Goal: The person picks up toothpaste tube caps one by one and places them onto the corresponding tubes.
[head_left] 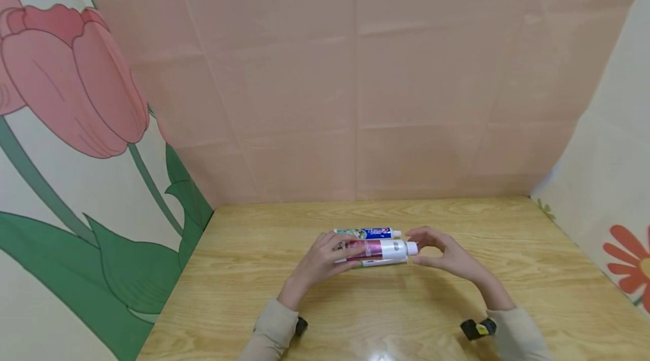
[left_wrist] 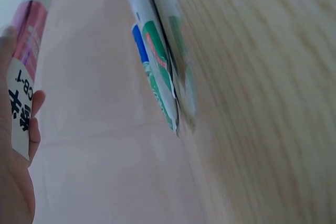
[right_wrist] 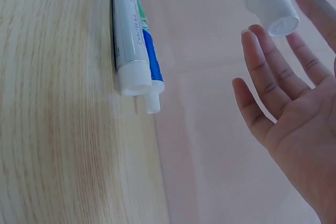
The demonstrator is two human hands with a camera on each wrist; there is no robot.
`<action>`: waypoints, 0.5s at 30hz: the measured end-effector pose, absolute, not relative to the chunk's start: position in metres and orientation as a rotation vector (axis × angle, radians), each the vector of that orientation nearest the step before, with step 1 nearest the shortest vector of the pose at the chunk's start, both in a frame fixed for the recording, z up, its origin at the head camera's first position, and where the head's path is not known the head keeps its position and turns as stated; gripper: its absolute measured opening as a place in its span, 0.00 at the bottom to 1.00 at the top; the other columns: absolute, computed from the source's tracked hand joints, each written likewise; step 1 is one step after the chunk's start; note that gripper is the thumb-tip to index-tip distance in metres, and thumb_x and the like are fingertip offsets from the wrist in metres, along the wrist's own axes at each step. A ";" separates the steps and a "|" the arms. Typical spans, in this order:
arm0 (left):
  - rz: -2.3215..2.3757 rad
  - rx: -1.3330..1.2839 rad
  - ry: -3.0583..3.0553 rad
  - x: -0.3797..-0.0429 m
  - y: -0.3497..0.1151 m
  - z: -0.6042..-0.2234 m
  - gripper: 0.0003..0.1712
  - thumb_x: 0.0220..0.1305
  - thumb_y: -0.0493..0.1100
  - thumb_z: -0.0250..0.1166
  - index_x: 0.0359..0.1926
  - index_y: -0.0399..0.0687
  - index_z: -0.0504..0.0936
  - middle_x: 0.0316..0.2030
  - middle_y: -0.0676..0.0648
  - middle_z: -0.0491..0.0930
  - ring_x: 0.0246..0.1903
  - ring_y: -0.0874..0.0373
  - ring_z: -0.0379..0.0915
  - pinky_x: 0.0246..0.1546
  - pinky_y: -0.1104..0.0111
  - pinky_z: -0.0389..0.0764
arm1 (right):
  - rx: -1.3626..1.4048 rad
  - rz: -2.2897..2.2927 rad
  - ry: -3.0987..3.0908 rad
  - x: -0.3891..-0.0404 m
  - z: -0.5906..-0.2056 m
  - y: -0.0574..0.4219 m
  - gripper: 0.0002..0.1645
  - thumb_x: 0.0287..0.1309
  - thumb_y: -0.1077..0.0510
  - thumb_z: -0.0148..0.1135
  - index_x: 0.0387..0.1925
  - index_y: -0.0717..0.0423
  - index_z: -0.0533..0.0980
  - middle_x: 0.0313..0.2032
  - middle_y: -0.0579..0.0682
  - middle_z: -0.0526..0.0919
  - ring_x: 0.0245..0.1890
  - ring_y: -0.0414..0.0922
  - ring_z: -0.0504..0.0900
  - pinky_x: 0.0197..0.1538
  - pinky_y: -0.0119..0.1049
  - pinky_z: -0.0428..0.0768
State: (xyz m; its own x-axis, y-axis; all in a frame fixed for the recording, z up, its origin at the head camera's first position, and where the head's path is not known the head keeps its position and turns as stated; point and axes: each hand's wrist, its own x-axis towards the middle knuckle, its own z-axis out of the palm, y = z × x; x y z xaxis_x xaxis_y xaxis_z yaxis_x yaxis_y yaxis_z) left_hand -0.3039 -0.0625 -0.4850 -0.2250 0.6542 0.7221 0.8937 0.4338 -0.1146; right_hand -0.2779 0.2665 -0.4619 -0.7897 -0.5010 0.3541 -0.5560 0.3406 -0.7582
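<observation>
My left hand [head_left: 317, 261] grips a pink and white toothpaste tube [head_left: 374, 249] by its flat end, with the white cap pointing right. In the left wrist view this tube [left_wrist: 30, 38] is held up off the table, and black lettering shows on its white end. Beside the cap, my right hand [head_left: 453, 258] has its fingers and thumb spread; in the right wrist view the fingertips are right by the cap [right_wrist: 283, 22]. On the table lie a white and green toothpaste tube [right_wrist: 131, 40] and, just behind it, a blue and green one [head_left: 378, 233].
The wooden table [head_left: 244, 293] ends at a plain pink backdrop [head_left: 304, 96]. A flower-printed panel stands on each side, the left one [head_left: 76, 84] with a large tulip. Dark wrist devices sit at both cuffs.
</observation>
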 end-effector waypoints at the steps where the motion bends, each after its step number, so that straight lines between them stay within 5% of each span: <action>1: -0.426 -1.300 -1.971 -0.304 -0.063 -0.485 0.30 0.49 0.52 0.71 0.56 0.62 0.76 0.51 0.53 0.75 0.46 0.61 0.70 0.47 0.72 0.71 | 1.002 1.474 -2.517 -0.278 -0.462 0.267 0.30 0.50 0.66 0.67 0.55 0.53 0.69 0.46 0.50 0.78 0.41 0.41 0.78 0.44 0.31 0.77; 15: -0.432 -1.298 -1.979 -0.304 -0.063 -0.485 0.32 0.45 0.50 0.73 0.56 0.62 0.76 0.51 0.53 0.75 0.47 0.60 0.71 0.51 0.70 0.71 | 0.998 1.428 -2.504 -0.277 -0.460 0.268 0.21 0.52 0.64 0.66 0.49 0.53 0.74 0.41 0.47 0.80 0.39 0.41 0.78 0.46 0.30 0.74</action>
State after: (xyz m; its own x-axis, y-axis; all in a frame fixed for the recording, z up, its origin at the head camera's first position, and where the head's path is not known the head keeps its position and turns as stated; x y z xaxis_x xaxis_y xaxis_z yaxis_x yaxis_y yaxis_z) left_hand -0.3037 -0.0628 -0.4854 -0.2347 0.6521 0.7209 0.8932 0.4373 -0.1047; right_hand -0.2769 0.2679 -0.4597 -0.7821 -0.4936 0.3804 -0.5787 0.3490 -0.7371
